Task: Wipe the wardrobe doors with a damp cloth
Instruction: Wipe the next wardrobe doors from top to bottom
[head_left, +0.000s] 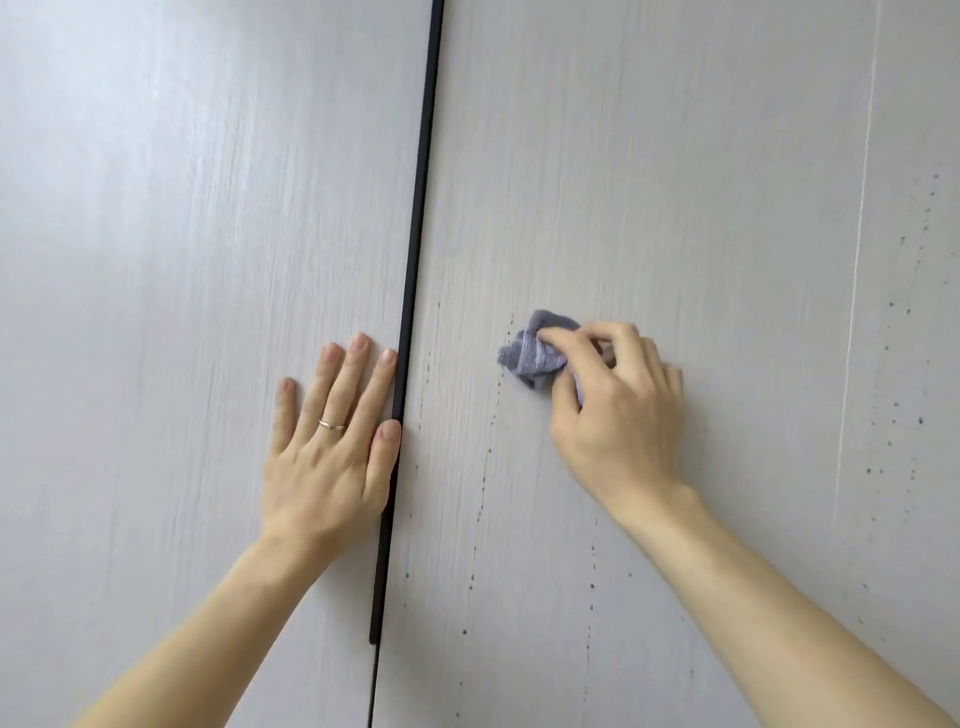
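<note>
Purple cloth (530, 358) bunched on R wardrobe door (649, 182); door pale grey, dark-speckled.

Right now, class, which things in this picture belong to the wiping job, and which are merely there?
Job: cloth, gripped by the right hand; right door with dark specks; left door, under the flat left hand.
Merely there: ring; black strip.

Soft even daylight, pale sheen upper left (on the door (156, 208)), faint shadows, slight wide-angle bowing
</note>
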